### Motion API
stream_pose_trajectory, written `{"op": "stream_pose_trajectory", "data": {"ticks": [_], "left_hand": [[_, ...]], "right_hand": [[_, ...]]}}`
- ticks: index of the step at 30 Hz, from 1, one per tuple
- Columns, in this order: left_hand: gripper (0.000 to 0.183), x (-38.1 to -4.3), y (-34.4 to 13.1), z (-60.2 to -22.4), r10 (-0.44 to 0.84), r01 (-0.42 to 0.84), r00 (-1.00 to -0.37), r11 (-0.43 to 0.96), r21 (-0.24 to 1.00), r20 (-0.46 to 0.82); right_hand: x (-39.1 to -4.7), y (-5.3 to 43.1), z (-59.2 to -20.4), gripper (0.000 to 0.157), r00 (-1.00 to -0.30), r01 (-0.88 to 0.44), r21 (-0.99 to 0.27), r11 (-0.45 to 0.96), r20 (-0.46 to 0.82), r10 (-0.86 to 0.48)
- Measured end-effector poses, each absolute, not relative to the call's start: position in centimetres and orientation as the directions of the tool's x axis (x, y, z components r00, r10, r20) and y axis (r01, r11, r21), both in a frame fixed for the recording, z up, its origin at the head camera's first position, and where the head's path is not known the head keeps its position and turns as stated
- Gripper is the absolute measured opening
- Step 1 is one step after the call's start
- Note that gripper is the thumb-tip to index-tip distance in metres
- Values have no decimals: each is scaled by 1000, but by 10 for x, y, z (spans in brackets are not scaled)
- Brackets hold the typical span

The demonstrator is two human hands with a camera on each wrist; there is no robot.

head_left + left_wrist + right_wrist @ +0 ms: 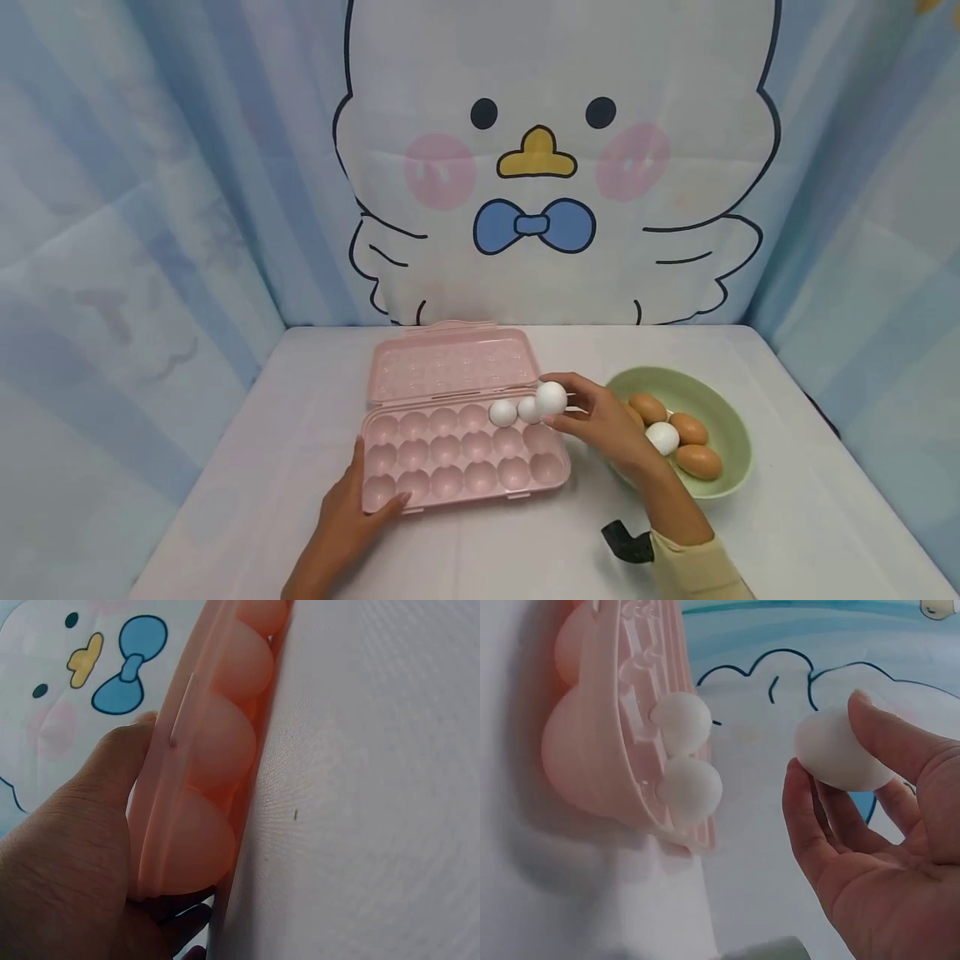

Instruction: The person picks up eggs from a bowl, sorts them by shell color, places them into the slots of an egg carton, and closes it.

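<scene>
A pink egg box [480,497] lies with its lid [453,367] folded back. Two white eggs, one left [502,413] and one right [528,410], sit side by side at the right of the box's back row. My right hand [600,421] pinches another white egg [840,752] between thumb and fingertips, held above the box's back right corner. At the front left corner, my left hand [348,508] grips the box. Its thumb lies along the front rim, and other fingers show beneath the box in the left wrist view.
To the right stands a green bowl [731,425] with several brown eggs [699,461] and a white egg [663,437]. A black curved piece [628,543] sits by the right sleeve [697,571]. A printed curtain [540,275] hangs behind the white table [247,467].
</scene>
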State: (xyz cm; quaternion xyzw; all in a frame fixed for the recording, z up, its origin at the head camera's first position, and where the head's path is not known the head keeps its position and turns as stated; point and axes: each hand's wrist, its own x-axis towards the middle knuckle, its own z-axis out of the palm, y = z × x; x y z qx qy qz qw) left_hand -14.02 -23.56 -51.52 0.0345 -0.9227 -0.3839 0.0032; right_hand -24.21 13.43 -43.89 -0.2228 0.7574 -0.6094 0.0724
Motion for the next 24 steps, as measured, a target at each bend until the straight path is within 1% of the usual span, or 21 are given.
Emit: {"op": "stream_pose_trajectory", "data": {"ticks": [6, 9, 14, 17, 21, 24], "left_hand": [[118, -140, -235, -517, -60, -34, -998, 689, 724, 11], [118, -140, -235, -517, -61, -30, -998, 688, 725, 17], [119, -140, -234, -517, -76, -52, -997, 680, 731, -1], [119, -140, -234, -517, -79, -54, -997, 680, 731, 0], [119, -140, -235, -518, -80, -47, -997, 685, 727, 11], [119, -140, -235, -519, -83, -50, -996, 689, 723, 10]], "right_hand": [[-253, 105, -452, 49, -859, -295, -950, 105, 216, -464], [-259, 92, -459, 48, -865, -306, -945, 114, 226, -447], [-268, 73, -466, 48, -871, -386, -894, 228, 271, -410], [-270, 62, -470, 47, -863, -422, -863, 278, 290, -413], [-271, 49, -477, 46, -865, -431, -846, 316, 288, -410], [-271, 39, -481, 45, -877, -409, -847, 339, 264, -401]]}}
